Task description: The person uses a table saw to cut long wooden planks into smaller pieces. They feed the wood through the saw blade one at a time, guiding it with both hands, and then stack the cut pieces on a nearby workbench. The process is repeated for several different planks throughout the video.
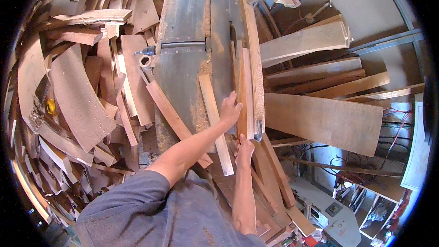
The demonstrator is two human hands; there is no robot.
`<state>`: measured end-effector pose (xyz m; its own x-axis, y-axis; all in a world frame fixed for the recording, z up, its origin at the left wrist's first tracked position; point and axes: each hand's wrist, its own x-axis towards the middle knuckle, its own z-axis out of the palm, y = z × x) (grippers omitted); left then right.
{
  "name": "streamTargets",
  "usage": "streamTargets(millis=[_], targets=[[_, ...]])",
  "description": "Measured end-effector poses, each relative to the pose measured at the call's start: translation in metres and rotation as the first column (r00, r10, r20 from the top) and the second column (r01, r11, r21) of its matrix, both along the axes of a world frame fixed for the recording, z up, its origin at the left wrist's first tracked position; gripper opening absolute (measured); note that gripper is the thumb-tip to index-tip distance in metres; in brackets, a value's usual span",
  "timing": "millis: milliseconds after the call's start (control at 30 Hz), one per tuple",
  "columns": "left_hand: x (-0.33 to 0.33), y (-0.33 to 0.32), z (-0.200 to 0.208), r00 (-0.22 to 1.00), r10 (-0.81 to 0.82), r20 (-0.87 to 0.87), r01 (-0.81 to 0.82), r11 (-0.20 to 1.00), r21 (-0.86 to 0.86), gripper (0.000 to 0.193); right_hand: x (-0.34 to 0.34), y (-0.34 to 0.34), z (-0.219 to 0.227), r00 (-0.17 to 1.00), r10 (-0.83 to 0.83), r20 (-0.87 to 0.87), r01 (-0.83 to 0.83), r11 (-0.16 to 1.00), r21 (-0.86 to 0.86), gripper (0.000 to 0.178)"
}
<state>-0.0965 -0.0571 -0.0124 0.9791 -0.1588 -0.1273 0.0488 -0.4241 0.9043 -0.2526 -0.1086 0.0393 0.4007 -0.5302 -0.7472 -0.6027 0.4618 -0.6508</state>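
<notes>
A long, straight reddish-brown wooden strip (pixel 248 92) lies beside a pale, sawdust-covered wooden board (pixel 253 59) on the right of the grey metal machine bed (pixel 178 75). The left hand (pixel 230 110) has loosely spread fingers by the strip's left edge; the right hand (pixel 244 148) curls its fingers at the near end, gripping or merely pressing, I cannot tell. Uneven pressure could skew the strip, and sawdust could let fingers slip. A narrow pale batten (pixel 212 105) and a pinkish wooden batten (pixel 167 110) lie under the left forearm's path, easily knocked; wide brown planks (pixel 327 119) crowd the right.
</notes>
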Motion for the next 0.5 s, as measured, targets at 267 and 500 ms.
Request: streamTargets(millis=[267,500], targets=[[0.015,0.001,0.008,0.998,-0.027,-0.056,0.026,1.000,-0.009,0.063,0.015,-0.002,-0.004,0.999,-0.029,0.039,0.030,1.000,-0.011,0.033],[0.028,-0.001,0.005,1.000,0.003,0.001,-0.003,1.000,-0.021,0.060,0.030,-0.002,-0.001,1.000,-0.024,0.011,0.024,1.000,-0.001,0.032]])
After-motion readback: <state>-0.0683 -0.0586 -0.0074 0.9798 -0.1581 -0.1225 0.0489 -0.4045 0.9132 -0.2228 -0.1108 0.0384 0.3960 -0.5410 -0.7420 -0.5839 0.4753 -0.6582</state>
